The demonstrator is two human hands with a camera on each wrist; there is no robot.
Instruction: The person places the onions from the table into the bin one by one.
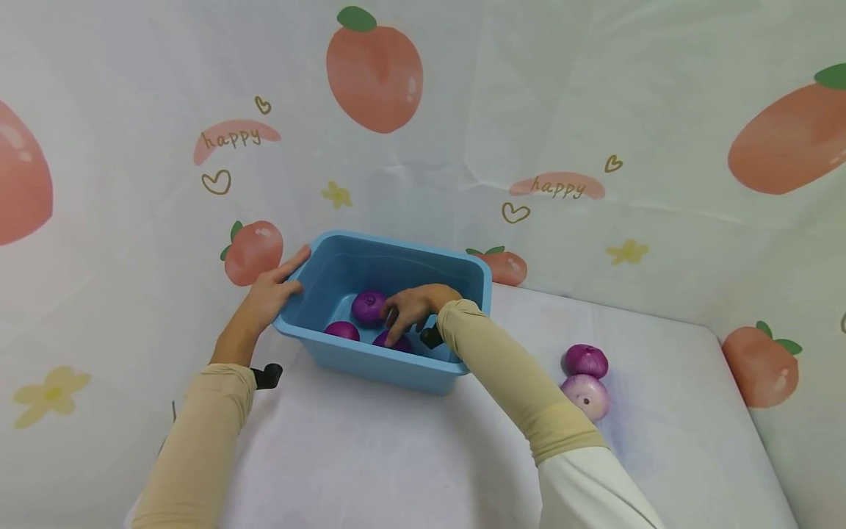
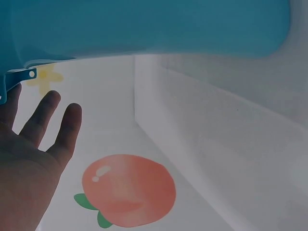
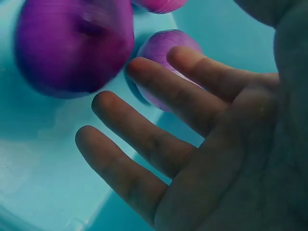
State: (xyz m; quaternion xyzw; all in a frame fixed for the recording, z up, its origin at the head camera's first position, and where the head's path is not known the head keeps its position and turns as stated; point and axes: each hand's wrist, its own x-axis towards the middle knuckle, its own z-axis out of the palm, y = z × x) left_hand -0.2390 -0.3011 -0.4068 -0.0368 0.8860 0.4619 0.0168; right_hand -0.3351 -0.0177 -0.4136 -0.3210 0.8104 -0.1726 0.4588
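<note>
A blue plastic tub (image 1: 390, 369) stands on the table with three purple onions inside: one at the back (image 1: 369, 307), one at the front left (image 1: 341, 330) and one under the right hand (image 1: 396, 342). My left hand (image 1: 267, 294) grips the tub's left rim, thumb over the edge. Its other fingers (image 2: 70, 125) stretch out below the rim in the left wrist view. Reaching into the tub, my right hand (image 1: 416, 305) has its fingers spread and slightly bent. In the right wrist view its fingertips are close to a blurred large onion (image 3: 72, 48).
Two more onions, one purple (image 1: 586, 361) and one paler (image 1: 587, 397), lie together on the white table (image 1: 674, 411) to the right of the tub. Behind the table rises a white cloth backdrop (image 1: 429, 184) with printed fruit, close to the tub's far side.
</note>
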